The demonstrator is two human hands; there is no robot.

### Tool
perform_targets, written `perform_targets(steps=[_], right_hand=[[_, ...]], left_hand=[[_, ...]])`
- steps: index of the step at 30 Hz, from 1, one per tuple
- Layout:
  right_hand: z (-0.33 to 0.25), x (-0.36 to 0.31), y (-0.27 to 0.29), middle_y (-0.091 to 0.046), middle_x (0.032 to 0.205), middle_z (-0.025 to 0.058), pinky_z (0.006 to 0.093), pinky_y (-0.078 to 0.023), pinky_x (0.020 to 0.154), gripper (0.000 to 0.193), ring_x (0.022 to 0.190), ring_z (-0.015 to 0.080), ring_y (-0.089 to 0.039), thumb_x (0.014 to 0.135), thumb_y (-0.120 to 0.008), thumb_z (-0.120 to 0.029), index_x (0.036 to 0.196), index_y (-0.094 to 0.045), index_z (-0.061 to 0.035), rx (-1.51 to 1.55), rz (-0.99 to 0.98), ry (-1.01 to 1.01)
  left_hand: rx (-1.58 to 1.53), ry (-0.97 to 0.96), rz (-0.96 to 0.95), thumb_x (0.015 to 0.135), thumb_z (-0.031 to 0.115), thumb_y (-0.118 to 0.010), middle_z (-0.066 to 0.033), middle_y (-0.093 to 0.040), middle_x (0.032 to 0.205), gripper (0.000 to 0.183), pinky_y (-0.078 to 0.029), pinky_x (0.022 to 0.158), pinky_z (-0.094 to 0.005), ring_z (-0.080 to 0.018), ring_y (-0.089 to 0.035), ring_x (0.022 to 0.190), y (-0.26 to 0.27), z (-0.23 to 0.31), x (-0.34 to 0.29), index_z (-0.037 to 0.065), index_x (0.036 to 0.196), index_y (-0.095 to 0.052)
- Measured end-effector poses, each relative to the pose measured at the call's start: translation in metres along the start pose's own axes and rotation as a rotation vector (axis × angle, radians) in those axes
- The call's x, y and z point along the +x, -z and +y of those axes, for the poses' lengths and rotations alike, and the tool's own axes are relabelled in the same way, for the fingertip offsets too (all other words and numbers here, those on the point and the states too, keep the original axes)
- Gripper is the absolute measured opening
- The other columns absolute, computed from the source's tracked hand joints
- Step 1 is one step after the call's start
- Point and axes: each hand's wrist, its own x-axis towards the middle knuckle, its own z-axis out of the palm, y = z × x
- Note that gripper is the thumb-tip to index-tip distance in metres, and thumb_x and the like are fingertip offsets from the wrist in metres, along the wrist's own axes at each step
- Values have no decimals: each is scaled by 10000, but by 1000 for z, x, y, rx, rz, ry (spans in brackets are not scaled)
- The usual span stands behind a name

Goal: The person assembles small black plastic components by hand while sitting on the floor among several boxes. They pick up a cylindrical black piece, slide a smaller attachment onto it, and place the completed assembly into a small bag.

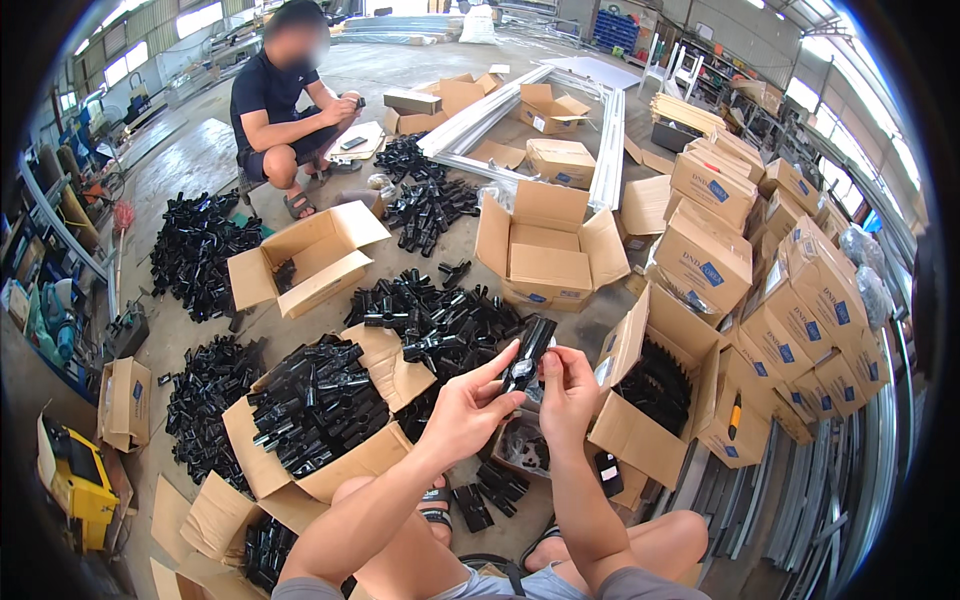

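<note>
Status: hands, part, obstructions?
Left hand gripping black tubular fitting. Right hand up against it, grip unclear. Open cardboard box close by, right of the right hand.

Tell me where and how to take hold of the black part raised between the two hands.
Grip the black part across its far end, probably best from the far side: it is elongated, and that end projects free, while the left hand holds its near portion and the right hand is at its right side.
</note>
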Motion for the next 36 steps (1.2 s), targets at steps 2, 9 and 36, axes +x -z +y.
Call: perform_targets(steps=[2, 9, 36], right_hand=[[-4, 2, -3, -654, 794, 62, 298, -502, 697, 230, 734, 138, -620, 1079, -578, -151, 927, -645, 8, -114, -27, 65], [9, 7, 12, -621, 757, 98, 366, -479, 649, 265, 693, 230, -629, 1095, -526, -250, 1032, -609, -6, -308, -126, 178], [12, 3, -2, -592, 705, 123, 382, -450, 579, 340, 596, 256, -585, 1101, -487, -267, 917, -591, -1, -343, 121, 396]], left_hand=[[39, 1, -19, 971, -46, -674, 25, -709, 1014, 716, -515, 761, -219, -19, -551, 840, 2, -3, 0, 164, 1609, -425], [121, 45, -51, 987, -82, -643, -27, -710, 1177, 724, -558, 878, -240, -52, -619, 988, 1, 1, -1, 131, 1626, -380], [151, 23, -90, 993, -60, -646, -7, -717, 1130, 704, -543, 851, -229, -30, -589, 960, -4, 0, -5, 154, 1619, -407]])
